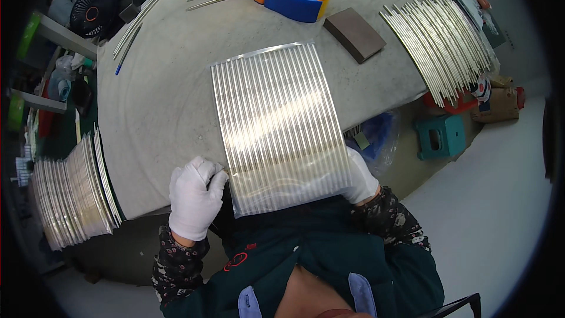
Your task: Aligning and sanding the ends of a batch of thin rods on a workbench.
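A clear flat plastic bag holds a row of shiny metal rods lying side by side. It rests on the grey table with its lower end over the near edge. My left hand, in a white glove, is closed at the bag's lower left edge, thumb and forefinger together; what they pinch, if anything, is too small to make out. My right hand, also gloved in white, is at the lower right edge of the bag. Its fingers are hidden behind the bag.
The table also bears an orange and blue tape dispenser, a dark block, loose rods at far right, and a pen. Bagged rods sit at left. A teal stool stands on the floor at right.
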A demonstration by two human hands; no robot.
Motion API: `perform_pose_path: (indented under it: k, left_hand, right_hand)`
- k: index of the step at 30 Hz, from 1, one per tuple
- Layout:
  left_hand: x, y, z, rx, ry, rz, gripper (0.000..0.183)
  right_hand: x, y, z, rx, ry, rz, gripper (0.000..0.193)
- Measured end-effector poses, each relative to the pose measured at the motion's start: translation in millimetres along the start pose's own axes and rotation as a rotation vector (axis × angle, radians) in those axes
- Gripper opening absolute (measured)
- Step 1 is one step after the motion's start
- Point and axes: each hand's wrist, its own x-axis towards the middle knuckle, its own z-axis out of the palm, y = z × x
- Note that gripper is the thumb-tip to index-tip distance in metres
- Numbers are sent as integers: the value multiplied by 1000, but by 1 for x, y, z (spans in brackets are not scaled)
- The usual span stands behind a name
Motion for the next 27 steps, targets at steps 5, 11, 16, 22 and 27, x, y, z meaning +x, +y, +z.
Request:
perform_pose_path:
  k: [5,11,16,22,27]
  left_hand:
    - [-1,-3,2,18,17,5,5]
    - [1,2,3,-3,2,-33,7]
    - [-4,3,6,79,48,-34,9]
    - [2,13,3,120,-18,-72,16]
    - [-3,45,7,-24,-228,-269,16]
  right_hand:
    - [7,-12,18,31,-352,457,31]
    - [26,66,-48,657,-348,134,38]
    - [-5,-43,9,434,53,75,28]
    - [-9,-62,11,-198,-87,121,32]
    - [-7,-76,-14,-183,-1,164,31]
